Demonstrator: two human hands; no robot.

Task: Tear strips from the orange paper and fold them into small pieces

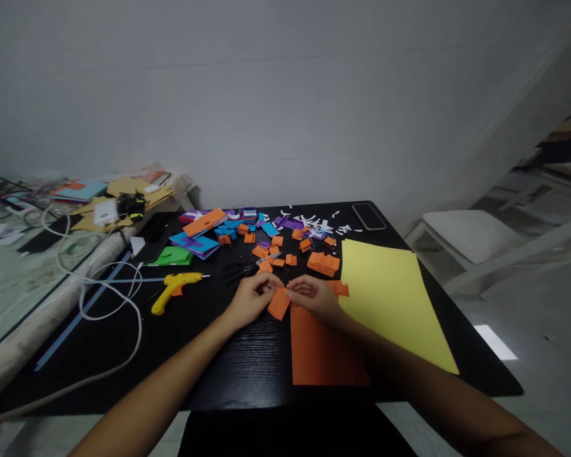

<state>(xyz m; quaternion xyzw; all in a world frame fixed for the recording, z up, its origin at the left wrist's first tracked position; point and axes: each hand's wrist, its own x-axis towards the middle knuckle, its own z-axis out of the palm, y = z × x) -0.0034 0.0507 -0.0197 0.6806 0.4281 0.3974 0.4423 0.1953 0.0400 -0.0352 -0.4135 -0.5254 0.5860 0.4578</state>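
Note:
Between my two hands is a small orange paper piece (pixel 279 304), held over the black table. My left hand (pixel 253 297) pinches its upper left edge. On its upper right side, the fingers of my right hand (pixel 315 297) are closed on it too. Beneath my right hand and forearm lies a larger orange sheet (pixel 327 355). Just beyond my hands are a stack of folded orange pieces (pixel 323 264) and several small loose orange pieces (pixel 291 259). A pair of dark-handled scissors (pixel 236 271) rests beyond my left hand, partly among the paper.
A yellow hot glue gun (pixel 177 291) lies left, near a looping white cable (pixel 136 311). Yellow sheets (pixel 390 298) cover the right side. Blue folded paper (pixel 196 244), green paper (pixel 172 256), white scraps (pixel 316 224) and a phone (pixel 368 216) lie farther back. A white stool (pixel 471 235) stands right.

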